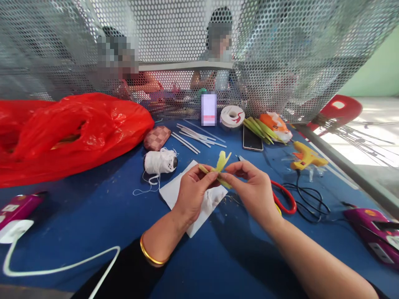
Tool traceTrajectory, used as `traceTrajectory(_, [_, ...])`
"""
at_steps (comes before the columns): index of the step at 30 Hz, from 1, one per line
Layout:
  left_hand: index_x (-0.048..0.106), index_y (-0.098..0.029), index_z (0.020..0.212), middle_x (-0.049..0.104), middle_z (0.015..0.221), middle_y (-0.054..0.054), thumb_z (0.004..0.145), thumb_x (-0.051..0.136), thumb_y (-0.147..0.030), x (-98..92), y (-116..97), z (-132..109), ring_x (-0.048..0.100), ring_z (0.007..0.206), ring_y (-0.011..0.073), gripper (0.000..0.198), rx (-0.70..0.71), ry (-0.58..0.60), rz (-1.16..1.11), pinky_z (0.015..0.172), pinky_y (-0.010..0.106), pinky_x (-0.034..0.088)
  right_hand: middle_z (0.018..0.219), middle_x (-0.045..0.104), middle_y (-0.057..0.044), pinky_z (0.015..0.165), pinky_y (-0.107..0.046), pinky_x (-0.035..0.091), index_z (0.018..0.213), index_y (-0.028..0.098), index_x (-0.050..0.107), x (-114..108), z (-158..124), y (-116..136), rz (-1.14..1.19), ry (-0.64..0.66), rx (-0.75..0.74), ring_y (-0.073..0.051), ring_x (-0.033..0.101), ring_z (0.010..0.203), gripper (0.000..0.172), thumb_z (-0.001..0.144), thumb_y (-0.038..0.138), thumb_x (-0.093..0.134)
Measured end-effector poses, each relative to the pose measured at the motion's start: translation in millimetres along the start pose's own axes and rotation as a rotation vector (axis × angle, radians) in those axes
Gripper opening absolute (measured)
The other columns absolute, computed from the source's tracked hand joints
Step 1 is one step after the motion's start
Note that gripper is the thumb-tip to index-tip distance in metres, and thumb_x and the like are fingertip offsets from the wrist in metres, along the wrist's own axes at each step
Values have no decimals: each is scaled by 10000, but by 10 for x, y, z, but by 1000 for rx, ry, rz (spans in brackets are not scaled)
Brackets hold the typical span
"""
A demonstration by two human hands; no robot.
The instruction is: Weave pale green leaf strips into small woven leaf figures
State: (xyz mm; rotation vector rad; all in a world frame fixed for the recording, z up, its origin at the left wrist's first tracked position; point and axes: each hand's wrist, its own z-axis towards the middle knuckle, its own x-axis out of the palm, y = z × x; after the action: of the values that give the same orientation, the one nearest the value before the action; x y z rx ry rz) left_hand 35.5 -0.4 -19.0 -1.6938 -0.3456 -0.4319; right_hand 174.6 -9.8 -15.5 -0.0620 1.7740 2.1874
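Note:
Between my two hands, over a white sheet of paper, is a pale green folded leaf strip with its tips sticking up. My left hand is closed, pinching the strip's left side between thumb and fingers. On the other side, the thumb and index finger of my right hand pinch its right part. My fingers hide the strip's lower middle. Scissors with a red handle lie partly beneath my right hand, their tip showing beyond it. Left of the paper lies a spool of white string.
White sticks, a checkered pouch, a ribbon roll, a dark phone and green leaf strips lie farther back. A yellow glue gun is right, a red plastic bag left. Perforated mesh separates me from two people.

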Motion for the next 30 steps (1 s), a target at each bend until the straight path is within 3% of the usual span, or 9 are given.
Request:
traceTrajectory(4, [649, -149, 749, 649, 713, -17, 687, 806, -227, -17, 21, 14, 614, 681, 103, 186, 4, 9, 1, 740, 277, 557, 797, 678, -17, 744, -329, 473, 769, 198, 682, 0, -28, 6, -121, 4, -214, -173, 621, 772, 46, 812, 214, 689])
traceTrajectory(7, [651, -148, 752, 658, 716, -13, 688, 810, -231, -24, 31, 17, 622, 692, 109, 190, -3, 19, 0, 756, 285, 558, 796, 677, -12, 743, -319, 477, 783, 203, 680, 9, -38, -2, -161, 8, -281, -170, 629, 777, 45, 815, 171, 678])
traceTrajectory(16, [718, -138, 855, 725, 802, 20, 646, 853, -235, -18, 52, 14, 662, 736, 121, 267, -75, 4, -59, 778, 282, 555, 737, 665, -2, 697, -305, 469, 729, 198, 678, 21, -47, 5, -209, -46, -267, -159, 619, 714, 101, 796, 124, 661])
traceTrajectory(30, [722, -138, 763, 727, 768, 17, 576, 878, -211, -10, 24, 29, 661, 732, 119, 254, -158, -45, -117, 778, 270, 546, 715, 673, -4, 689, -310, 467, 677, 193, 672, 32, -51, 2, -160, -41, -175, -159, 620, 693, 116, 791, 174, 666])
